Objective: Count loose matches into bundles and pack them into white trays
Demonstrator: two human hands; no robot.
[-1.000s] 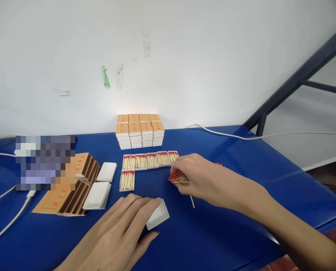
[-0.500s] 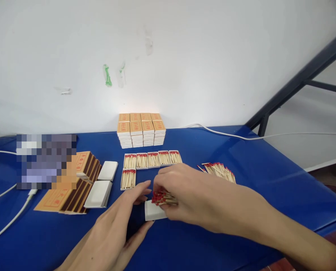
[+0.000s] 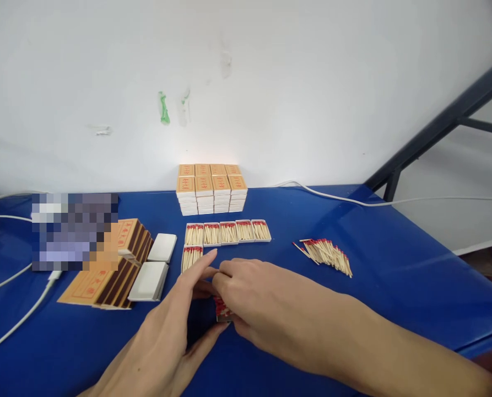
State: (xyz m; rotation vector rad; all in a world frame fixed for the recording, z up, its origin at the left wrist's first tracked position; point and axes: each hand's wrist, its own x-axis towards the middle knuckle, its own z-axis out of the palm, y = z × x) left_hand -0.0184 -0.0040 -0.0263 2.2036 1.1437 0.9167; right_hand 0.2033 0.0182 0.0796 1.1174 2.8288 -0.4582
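Near the front of the blue table, my left hand [image 3: 175,314] is at the left side of a small tray of red-tipped matches [image 3: 222,310], its thumb and fingers spread around the tray. Over the same tray, my right hand [image 3: 262,309] is closed with curled fingers on the matches, hiding most of them. Just behind my hands lies a filled tray [image 3: 193,258], partly covered by my left fingers. A row of several filled trays [image 3: 228,234] sits behind it. To the right is a loose pile of matches [image 3: 328,255].
Stacked closed matchboxes [image 3: 211,190] stand against the wall. On the left are orange matchbox sleeves [image 3: 105,281], white trays [image 3: 149,281] and a blurred-out device [image 3: 74,231] with a white cable [image 3: 34,309]. Another white cable [image 3: 332,197] runs along the back right.
My right hand has brought its bunch of matches down into the white tray, which showed bare before. The view has shifted slightly, and the loose pile is now fully visible.
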